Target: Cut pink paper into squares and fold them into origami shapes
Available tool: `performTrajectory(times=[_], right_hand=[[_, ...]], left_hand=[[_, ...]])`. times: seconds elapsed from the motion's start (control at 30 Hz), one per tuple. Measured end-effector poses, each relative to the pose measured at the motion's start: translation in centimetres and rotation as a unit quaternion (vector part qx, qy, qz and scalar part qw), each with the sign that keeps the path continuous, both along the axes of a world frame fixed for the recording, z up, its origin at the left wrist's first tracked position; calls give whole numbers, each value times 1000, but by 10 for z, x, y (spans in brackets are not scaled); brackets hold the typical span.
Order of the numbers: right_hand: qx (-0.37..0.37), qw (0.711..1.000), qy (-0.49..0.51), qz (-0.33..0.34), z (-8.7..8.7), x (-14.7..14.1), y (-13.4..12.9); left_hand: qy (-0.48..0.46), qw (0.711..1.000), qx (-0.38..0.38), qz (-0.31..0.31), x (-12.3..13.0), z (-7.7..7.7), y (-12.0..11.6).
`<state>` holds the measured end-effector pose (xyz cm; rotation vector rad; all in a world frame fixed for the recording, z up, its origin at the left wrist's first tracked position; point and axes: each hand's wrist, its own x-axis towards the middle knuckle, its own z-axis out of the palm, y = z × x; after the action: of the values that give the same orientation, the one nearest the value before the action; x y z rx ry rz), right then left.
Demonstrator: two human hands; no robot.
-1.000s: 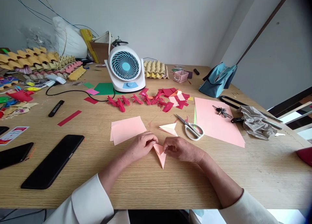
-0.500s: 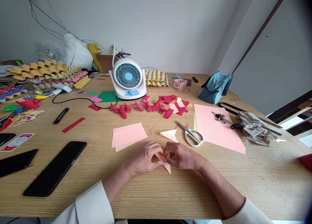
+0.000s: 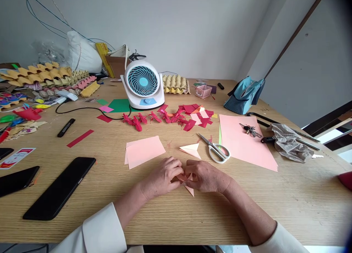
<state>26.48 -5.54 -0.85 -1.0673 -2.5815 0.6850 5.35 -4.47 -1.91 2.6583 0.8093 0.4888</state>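
Observation:
Between my two hands is a small folded piece of pink paper (image 3: 189, 190), its pointed tip sticking out below the fingers. My left hand (image 3: 164, 175) pinches it from the left, and my right hand (image 3: 206, 176) pinches it from the right; the fingertips nearly meet and hide most of the folds. Just beyond them lies a pale folded paper shape (image 3: 191, 150). Two pink paper rectangles (image 3: 145, 152) overlap to the left of it. White-handled scissors (image 3: 218, 152) rest to its right, half open, beside a large pink sheet (image 3: 242, 146).
Behind the hands are red paper figures (image 3: 165, 116), paper scraps (image 3: 196, 117) and a white fan (image 3: 143, 85). Black phones (image 3: 60, 189), a marker (image 3: 66, 128) and a red strip (image 3: 80, 138) lie left. Keys (image 3: 250, 130), a grey cloth (image 3: 290, 143) and a blue bag (image 3: 244, 95) are right.
The view has shifted slightly, so the table items appear a little higher. Both hands keep hold of the pink paper, with only a small shift of the fingers.

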Motion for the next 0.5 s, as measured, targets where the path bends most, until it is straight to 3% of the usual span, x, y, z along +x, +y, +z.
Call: performTrajectory(times=[0.23, 0.5], right_hand=[[-20, 999, -24, -13, 9, 3, 0], [-53, 999, 7, -8, 6, 15, 8]], left_hand=[[-28, 999, -20, -18, 1, -4, 5], [-63, 996, -65, -12, 0, -13, 8]])
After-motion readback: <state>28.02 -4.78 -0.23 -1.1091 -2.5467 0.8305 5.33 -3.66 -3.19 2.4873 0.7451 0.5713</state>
